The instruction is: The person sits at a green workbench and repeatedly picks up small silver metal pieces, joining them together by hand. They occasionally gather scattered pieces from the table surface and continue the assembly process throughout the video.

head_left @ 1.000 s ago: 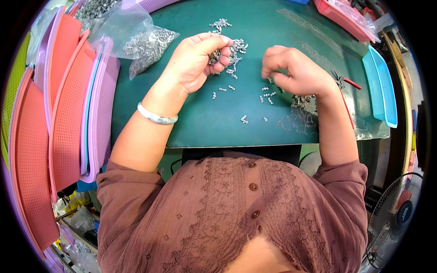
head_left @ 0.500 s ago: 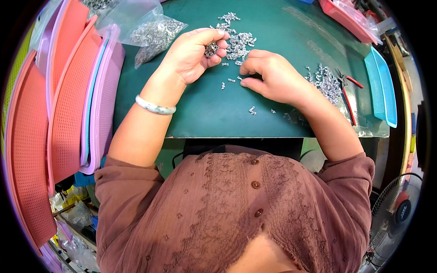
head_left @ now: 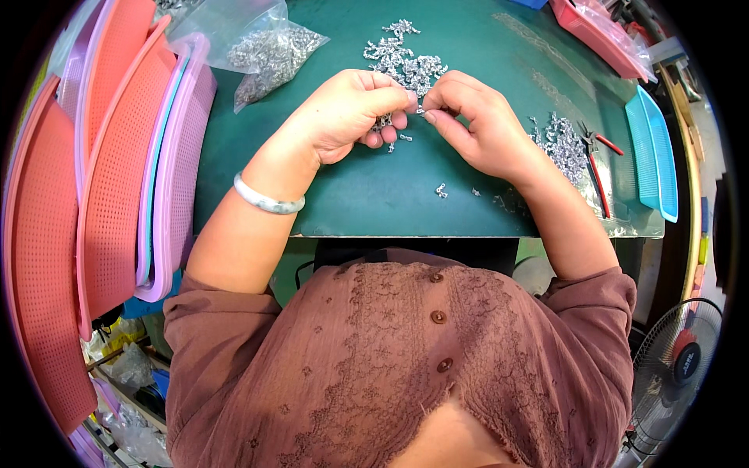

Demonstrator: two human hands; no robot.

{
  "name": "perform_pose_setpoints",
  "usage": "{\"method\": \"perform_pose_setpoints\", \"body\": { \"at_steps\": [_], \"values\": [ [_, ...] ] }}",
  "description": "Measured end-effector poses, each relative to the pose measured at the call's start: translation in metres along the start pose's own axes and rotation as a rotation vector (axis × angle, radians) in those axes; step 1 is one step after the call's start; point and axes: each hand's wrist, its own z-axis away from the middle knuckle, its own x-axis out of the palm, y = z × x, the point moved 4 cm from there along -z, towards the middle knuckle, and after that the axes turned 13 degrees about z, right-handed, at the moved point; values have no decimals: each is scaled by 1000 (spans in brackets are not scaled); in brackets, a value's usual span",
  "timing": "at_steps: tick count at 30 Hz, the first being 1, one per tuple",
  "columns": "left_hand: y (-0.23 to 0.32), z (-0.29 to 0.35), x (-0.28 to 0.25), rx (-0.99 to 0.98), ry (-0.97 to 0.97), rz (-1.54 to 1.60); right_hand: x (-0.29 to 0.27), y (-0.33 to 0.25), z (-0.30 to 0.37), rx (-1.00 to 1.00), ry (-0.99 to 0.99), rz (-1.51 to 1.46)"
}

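My left hand point(head_left: 351, 113) is curled around several small silvery metal pieces point(head_left: 382, 122), part of which show between palm and fingers. Between the tips of both hands sits one small silvery piece point(head_left: 420, 110). My right hand point(head_left: 480, 129) has thumb and forefinger closed at that piece, its other fingers bent. Just beyond the hands lies a loose pile of like metal pieces point(head_left: 421, 70). A few single pieces point(head_left: 441, 190) lie nearer the table's front edge. The exact kind of these pieces is too small to make out.
On the right are another pile of silvery pieces point(head_left: 563, 147), red-handled pliers point(head_left: 597, 171) and a blue basket point(head_left: 651, 152). A clear bag of metal pieces point(head_left: 273, 58) lies at the back left. Stacked pink and purple baskets point(head_left: 117, 179) line the left side. A fan point(head_left: 677, 370) stands lower right.
My left hand has lowered and moved right, toward the right hand. My right hand has risen slightly and moved right; the fingertips of both hands now meet at one small metal piece.
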Motion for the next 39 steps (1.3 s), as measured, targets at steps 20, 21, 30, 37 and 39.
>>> {"method": "perform_pose_setpoints", "body": {
  "at_steps": [20, 21, 30, 37, 39],
  "values": [
    [-4, -3, 3, -15, -25, 79, -6, 5, 3, 56, 92, -157],
    [-4, -3, 3, -13, -25, 75, -7, 5, 3, 57, 88, -159],
    [-2, -3, 6, 1, -46, 76, -7, 6, 3, 61, 77, -178],
    [-2, -4, 5, 40, -49, 73, -6, 7, 3, 60, 75, -176],
    [-2, -5, 5, 59, -49, 56, -6, 9, 3, 63, 81, -158]
  ]
}}
